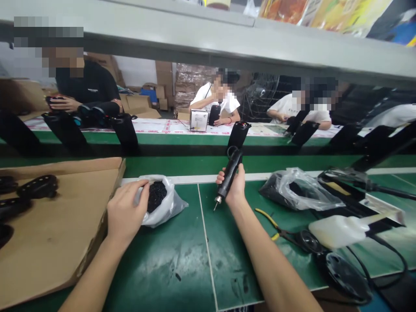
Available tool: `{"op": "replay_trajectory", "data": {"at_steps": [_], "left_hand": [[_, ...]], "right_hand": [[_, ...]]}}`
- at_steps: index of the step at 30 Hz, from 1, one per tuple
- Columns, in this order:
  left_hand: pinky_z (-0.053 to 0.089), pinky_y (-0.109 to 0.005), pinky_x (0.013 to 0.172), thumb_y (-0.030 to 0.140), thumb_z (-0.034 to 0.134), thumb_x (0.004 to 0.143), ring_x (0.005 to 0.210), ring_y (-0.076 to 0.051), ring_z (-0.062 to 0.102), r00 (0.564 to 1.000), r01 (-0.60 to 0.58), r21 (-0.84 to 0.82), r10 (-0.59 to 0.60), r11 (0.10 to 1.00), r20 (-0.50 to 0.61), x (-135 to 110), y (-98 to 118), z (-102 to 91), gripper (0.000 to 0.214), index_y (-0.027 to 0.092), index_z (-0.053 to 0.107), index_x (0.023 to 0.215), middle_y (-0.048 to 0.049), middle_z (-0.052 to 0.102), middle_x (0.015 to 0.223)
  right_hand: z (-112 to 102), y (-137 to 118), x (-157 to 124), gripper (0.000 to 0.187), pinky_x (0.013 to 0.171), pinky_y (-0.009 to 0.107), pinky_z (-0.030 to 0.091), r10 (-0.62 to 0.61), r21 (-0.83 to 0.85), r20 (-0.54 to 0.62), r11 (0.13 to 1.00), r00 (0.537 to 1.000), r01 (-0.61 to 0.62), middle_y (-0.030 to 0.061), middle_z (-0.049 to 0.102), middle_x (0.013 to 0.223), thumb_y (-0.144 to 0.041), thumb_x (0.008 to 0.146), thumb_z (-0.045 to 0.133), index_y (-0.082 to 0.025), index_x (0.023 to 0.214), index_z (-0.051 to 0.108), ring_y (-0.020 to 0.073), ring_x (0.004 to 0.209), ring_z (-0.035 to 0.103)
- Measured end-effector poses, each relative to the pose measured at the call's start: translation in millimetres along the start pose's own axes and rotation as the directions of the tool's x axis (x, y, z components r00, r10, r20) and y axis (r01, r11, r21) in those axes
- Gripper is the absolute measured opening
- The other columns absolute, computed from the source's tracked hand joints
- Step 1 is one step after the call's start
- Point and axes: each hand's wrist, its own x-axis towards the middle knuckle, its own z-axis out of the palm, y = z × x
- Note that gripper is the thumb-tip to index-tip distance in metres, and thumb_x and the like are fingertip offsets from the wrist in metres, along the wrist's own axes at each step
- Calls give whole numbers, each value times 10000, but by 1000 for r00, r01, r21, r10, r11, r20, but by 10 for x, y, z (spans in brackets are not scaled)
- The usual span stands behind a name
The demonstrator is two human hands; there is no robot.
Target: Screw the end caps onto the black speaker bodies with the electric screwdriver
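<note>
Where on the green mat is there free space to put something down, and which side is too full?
Free: the green mat between the two forearms, below the bag of black parts that the left hand reaches into. The right hand holds a screwdriver. Crowded: the right side, with pliers, white bottle, cables.

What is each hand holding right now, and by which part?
The right hand grips the electric screwdriver around its black body, bit down. The left hand has its fingers in the plastic bag; hold unclear.

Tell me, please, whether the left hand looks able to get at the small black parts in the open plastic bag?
Probably yes: the left hand is already at the mouth of the plastic bag, fingertips against the small black parts, with nothing between them. The right hand holds the electric screwdriver well aside.
</note>
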Motion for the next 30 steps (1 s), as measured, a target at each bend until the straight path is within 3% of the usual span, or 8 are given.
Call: {"op": "replay_trajectory", "data": {"at_steps": [2,4,8,12,15,19,22,30], "left_hand": [[452,-393,980,263,638,828,970,-251,675,999,-21,-57,22,998,24,-163,189,-12,150,194,719,933,-88,746,977],[520,-317,878,281,653,827,835,-190,700,984,-23,-156,50,988,170,-327,454,68,123,229,726,911,-30,753,887],[526,-200,511,312,786,721,558,-122,664,835,144,-262,25,954,550,-558,839,503,256,217,731,953,19,737,752],[493,-199,457,303,752,748,499,-130,648,694,339,-239,-70,910,717,-642,827,882,166,163,739,837,-2,732,668],[457,-200,441,296,660,819,450,-124,606,630,441,-225,-122,869,767,-686,753,945,171,162,737,747,8,692,567],[485,-209,513,320,728,748,540,-143,641,592,534,-215,-180,818,786,-754,724,909,184,152,745,822,-13,721,644],[471,-213,496,353,671,802,533,-140,631,572,563,-213,-191,799,798,-793,711,904,207,161,750,805,-21,719,655],[439,-203,458,351,576,882,542,-133,610,590,547,-215,-191,809,784,-853,681,911,256,189,765,824,-16,664,642]], "right_hand": [[-82,56,46,619,582,100,386,65,57,-33,996,997,-63,29,377,734,-631,1054,327,-35,1007,487,30,624,371],[-142,82,64,635,572,98,371,105,111,-47,989,993,-100,26,364,724,-645,1052,309,-37,999,482,29,613,355],[-238,97,63,627,564,93,355,138,188,-48,974,989,-127,23,354,718,-638,1053,314,-37,984,478,26,604,337],[-290,109,44,625,560,91,347,138,211,-43,969,990,-126,23,354,719,-636,1054,313,-38,980,476,25,602,331],[-282,133,16,631,553,90,339,129,201,-32,972,991,-120,23,350,716,-642,1054,303,-39,981,474,23,596,324],[-244,189,-22,636,546,89,331,124,172,-24,978,992,-118,21,344,710,-648,1052,294,-41,980,470,23,590,318],[-228,213,-33,640,542,88,326,127,156,-19,980,992,-123,21,344,710,-654,1049,295,-42,979,468,23,588,316],[-235,191,-26,663,534,90,317,109,135,-34,985,993,-104,19,334,701,-670,1049,251,-45,983,461,23,579,309]]}}
